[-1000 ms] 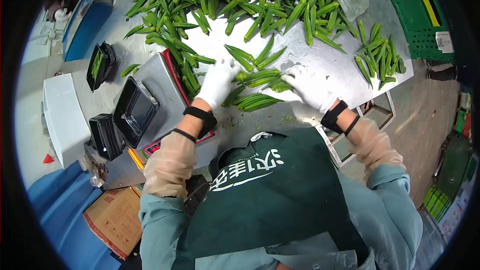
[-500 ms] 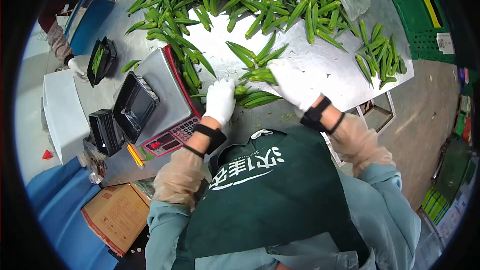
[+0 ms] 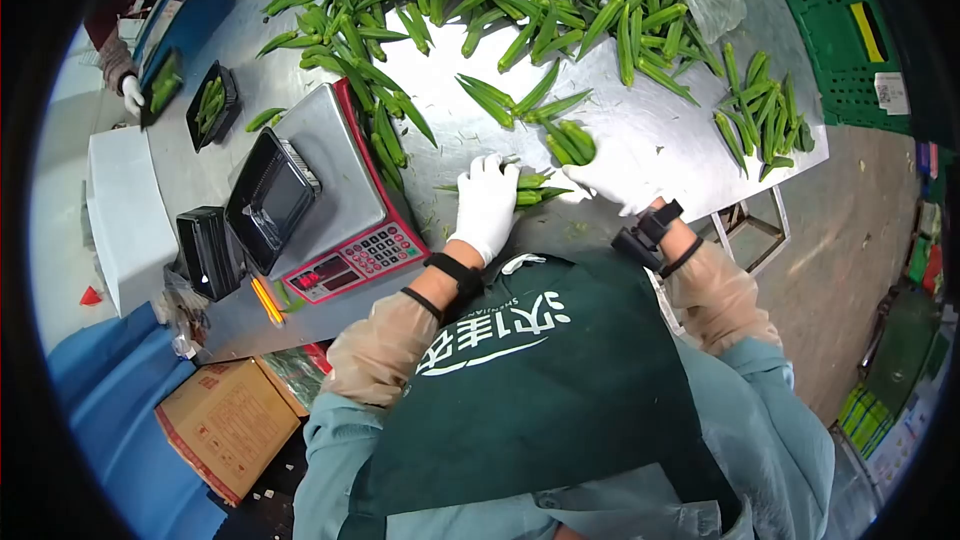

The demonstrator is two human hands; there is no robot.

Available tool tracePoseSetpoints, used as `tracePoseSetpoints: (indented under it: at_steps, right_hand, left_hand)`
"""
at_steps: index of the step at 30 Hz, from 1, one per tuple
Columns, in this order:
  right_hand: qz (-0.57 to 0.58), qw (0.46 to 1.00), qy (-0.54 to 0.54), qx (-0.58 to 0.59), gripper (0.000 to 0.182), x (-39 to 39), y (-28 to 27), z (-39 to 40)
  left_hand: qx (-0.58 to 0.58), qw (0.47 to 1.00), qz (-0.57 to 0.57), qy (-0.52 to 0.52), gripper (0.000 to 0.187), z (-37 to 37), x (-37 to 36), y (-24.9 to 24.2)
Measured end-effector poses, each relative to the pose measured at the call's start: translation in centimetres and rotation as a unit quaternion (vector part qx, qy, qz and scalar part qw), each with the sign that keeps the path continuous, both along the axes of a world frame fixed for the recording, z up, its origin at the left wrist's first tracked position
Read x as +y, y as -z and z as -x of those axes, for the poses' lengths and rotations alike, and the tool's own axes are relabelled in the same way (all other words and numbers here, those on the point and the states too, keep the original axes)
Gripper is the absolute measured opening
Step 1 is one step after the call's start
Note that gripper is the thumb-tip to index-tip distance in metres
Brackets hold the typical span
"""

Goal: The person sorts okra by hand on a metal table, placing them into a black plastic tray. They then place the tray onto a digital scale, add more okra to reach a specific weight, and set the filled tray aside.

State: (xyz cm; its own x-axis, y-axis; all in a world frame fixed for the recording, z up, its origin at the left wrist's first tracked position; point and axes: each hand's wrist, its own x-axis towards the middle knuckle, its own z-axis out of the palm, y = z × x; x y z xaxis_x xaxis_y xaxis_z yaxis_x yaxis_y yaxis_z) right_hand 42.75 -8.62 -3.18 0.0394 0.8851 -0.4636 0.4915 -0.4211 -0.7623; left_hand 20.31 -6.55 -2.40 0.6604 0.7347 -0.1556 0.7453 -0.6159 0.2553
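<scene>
White gloves cover both of my hands. Curled over a small bunch of okra [image 3: 532,190] on the metal table [image 3: 440,145], my left hand [image 3: 487,202] keeps its fingers closed on the pods. My right hand [image 3: 612,180] is just to the right, with more okra [image 3: 571,143] at its fingertips; whether it grips them is unclear. Several loose pods [image 3: 525,100] lie just beyond my hands. A large okra pile [image 3: 500,0] spreads along the far side, and a smaller heap [image 3: 765,112] sits at the right.
Left of my hands, a red-rimmed scale [image 3: 340,170] carries a black tray [image 3: 273,202]. Stacked trays [image 3: 208,250] stand beside it. A tray of okra [image 3: 212,107] is farther left, near a co-worker's gloved hand [image 3: 133,95]. A green crate [image 3: 840,30] borders the right.
My left hand has moved right, over the near okra. My right hand has shifted slightly right and down. The co-worker's hand moved up and left, beside a tray of okra.
</scene>
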Motion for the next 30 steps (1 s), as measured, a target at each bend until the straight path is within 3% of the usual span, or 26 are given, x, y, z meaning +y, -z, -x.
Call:
tracePoseSetpoints:
  at_steps: [2, 5, 6, 9, 12, 15, 18, 22, 25, 28, 30]
  right_hand:
    - [0.103, 0.981, 0.056, 0.156, 0.049, -0.5, -3.3, -0.9]
    - [0.162, 0.887, 0.192, 0.388, 0.041, -2.5, -1.3, -1.4]
    - [0.165, 0.854, 0.208, 0.448, 0.037, -3.0, -0.3, -1.5]
    - [0.120, 0.828, 0.190, 0.513, 0.039, -3.9, -1.0, -0.9]
    - [0.129, 0.818, 0.171, 0.534, 0.038, -3.6, -0.9, 0.1]
    - [0.133, 0.847, 0.167, 0.487, 0.040, -3.3, -0.7, 0.7]
    - [0.140, 0.841, 0.197, 0.484, 0.039, -3.4, -1.1, 1.2]
    - [0.116, 0.793, 0.226, 0.554, 0.039, -4.3, -0.7, 1.5]
    - [0.099, 0.748, 0.230, 0.615, 0.039, -4.6, -1.3, 1.7]
    - [0.097, 0.717, 0.281, 0.631, 0.040, -4.4, -2.0, 2.4]
    - [0.076, 0.725, 0.299, 0.616, 0.041, -4.7, -2.1, 2.7]
  left_hand:
    - [0.031, 0.999, 0.034, 0.015, 0.052, -0.1, 0.3, 0.5]
    - [0.030, 0.996, 0.064, 0.048, 0.049, 0.0, 0.4, 0.5]
    - [-0.001, 0.997, 0.076, 0.013, 0.048, 0.0, 0.7, 0.7]
    - [-0.114, 0.974, 0.150, -0.124, 0.044, -0.1, 2.4, -0.2]
    - [-0.080, 0.980, 0.148, -0.104, 0.044, 1.0, 3.9, 0.4]
    - [-0.084, 0.991, 0.086, -0.061, 0.044, 1.4, 3.1, 0.6]
    - [-0.041, 0.993, 0.065, -0.085, 0.044, 0.8, 2.5, 0.5]
    - [0.054, 0.997, 0.045, -0.028, 0.045, 0.0, 1.6, 2.1]
    - [0.029, 0.999, 0.036, -0.003, 0.042, 0.4, 1.4, 2.3]
    - [-0.098, 0.984, 0.101, -0.108, 0.030, 0.9, 1.9, 2.1]
    - [-0.295, 0.867, 0.347, -0.202, 0.029, 1.4, 2.8, -1.3]
